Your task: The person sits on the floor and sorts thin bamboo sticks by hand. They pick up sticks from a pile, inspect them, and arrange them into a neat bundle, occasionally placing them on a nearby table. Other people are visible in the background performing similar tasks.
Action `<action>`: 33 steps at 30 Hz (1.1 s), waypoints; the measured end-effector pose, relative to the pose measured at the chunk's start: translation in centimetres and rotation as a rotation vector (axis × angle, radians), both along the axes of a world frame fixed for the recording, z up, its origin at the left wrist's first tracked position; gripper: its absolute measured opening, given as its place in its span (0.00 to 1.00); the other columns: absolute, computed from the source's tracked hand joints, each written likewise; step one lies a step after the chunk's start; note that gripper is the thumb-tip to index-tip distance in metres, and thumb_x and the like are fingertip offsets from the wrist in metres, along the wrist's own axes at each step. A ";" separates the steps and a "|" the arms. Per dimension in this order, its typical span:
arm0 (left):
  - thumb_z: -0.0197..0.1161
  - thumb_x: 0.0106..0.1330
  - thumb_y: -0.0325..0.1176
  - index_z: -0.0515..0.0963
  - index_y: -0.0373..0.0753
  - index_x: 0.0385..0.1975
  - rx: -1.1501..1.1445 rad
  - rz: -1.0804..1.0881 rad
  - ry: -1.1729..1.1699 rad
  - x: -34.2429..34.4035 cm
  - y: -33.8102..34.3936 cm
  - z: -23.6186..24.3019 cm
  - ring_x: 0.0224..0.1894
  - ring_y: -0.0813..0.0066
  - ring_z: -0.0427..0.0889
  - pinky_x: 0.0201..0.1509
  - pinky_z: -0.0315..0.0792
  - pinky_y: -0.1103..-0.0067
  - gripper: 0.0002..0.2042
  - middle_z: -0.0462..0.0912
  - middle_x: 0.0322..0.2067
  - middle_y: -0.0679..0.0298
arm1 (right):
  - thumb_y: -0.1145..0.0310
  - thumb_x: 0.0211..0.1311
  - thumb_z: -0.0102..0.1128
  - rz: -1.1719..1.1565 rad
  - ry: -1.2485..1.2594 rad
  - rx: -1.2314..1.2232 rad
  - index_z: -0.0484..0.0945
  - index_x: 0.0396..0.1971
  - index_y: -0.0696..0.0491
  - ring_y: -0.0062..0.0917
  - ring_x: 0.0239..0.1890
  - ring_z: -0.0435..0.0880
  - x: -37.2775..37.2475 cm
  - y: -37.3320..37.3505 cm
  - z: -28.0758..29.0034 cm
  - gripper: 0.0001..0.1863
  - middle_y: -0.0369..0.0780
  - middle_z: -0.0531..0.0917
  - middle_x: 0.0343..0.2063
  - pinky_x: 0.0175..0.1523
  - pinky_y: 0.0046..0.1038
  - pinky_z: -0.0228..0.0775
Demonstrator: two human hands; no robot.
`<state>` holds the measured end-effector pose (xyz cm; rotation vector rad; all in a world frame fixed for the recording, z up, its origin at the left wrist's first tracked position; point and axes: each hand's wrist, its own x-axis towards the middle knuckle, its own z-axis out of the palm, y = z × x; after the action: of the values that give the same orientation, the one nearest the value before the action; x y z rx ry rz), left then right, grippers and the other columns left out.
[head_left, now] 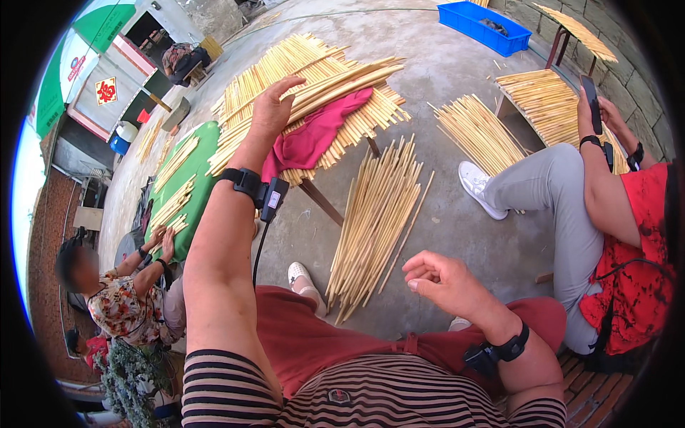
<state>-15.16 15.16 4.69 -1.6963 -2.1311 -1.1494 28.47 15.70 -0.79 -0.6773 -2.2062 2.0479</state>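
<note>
My left hand [273, 107] is stretched out over a low table of pale yellow sticks [282, 65]. Its thumb and fingers stand apart beside a loose bundle of longer sticks [341, 84], and I see nothing in its grasp. Whether it touches the bundle is unclear. Under that bundle lies a dark pink cloth [321, 135], draped over the table's near side. My right hand [444, 282] hovers above my lap, fingers loosely bent and thumb apart, holding nothing. Closest to it is a long pile of sticks [374, 225] on the concrete floor.
On the left, a person [135, 296] handles sticks on a green-covered table [203, 153]. At right, a seated person [628, 235] holds a phone [591, 103]. Beyond are another floor pile [481, 132], a stick-covered bench [539, 96] and a blue crate [485, 30].
</note>
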 end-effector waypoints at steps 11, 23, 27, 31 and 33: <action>0.57 0.55 0.20 0.78 0.44 0.40 -0.064 -0.532 0.456 18.1 -6.5 -2.5 0.34 0.64 0.81 0.37 0.76 0.76 0.14 0.81 0.32 0.63 | 0.74 0.63 0.51 -0.445 0.597 -0.077 0.74 0.43 0.59 0.20 0.34 0.81 2.7 2.2 3.2 0.10 0.42 0.82 0.36 0.42 0.22 0.73; 0.62 0.55 0.35 0.78 0.45 0.47 -0.924 0.289 -0.773 10.9 -13.4 -33.5 0.41 0.62 0.82 0.46 0.74 0.72 0.17 0.83 0.36 0.54 | 0.76 0.58 0.52 -0.622 0.686 -0.638 0.70 0.40 0.54 0.22 0.31 0.79 -5.4 5.6 1.8 0.10 0.40 0.80 0.33 0.38 0.24 0.72; 0.63 0.54 0.37 0.78 0.45 0.47 -0.908 0.350 -0.769 10.7 -15.4 -39.8 0.44 0.63 0.81 0.49 0.73 0.73 0.18 0.83 0.39 0.54 | 0.77 0.59 0.51 -0.561 0.643 -0.730 0.70 0.40 0.53 0.22 0.31 0.78 -8.3 5.8 1.3 0.09 0.40 0.80 0.33 0.38 0.24 0.71; 0.60 0.54 0.33 0.78 0.45 0.47 -0.771 0.364 -0.583 11.9 -12.9 -41.9 0.46 0.56 0.80 0.53 0.72 0.70 0.18 0.81 0.43 0.52 | 0.76 0.59 0.51 -0.547 0.603 -0.757 0.70 0.40 0.53 0.22 0.31 0.78 -10.0 6.8 -0.6 0.09 0.39 0.80 0.32 0.38 0.24 0.71; 0.59 0.53 0.30 0.79 0.44 0.44 -0.688 0.369 -0.504 11.9 -11.6 -42.4 0.48 0.55 0.77 0.57 0.69 0.69 0.17 0.80 0.44 0.52 | 0.76 0.60 0.51 -0.534 0.579 -0.771 0.70 0.40 0.53 0.22 0.31 0.78 -10.7 6.9 -0.9 0.09 0.39 0.80 0.32 0.38 0.25 0.72</action>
<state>-3.22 3.56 -37.72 -1.1675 -3.2663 -0.8413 17.72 22.58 -1.71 -0.5176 -0.7994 2.3273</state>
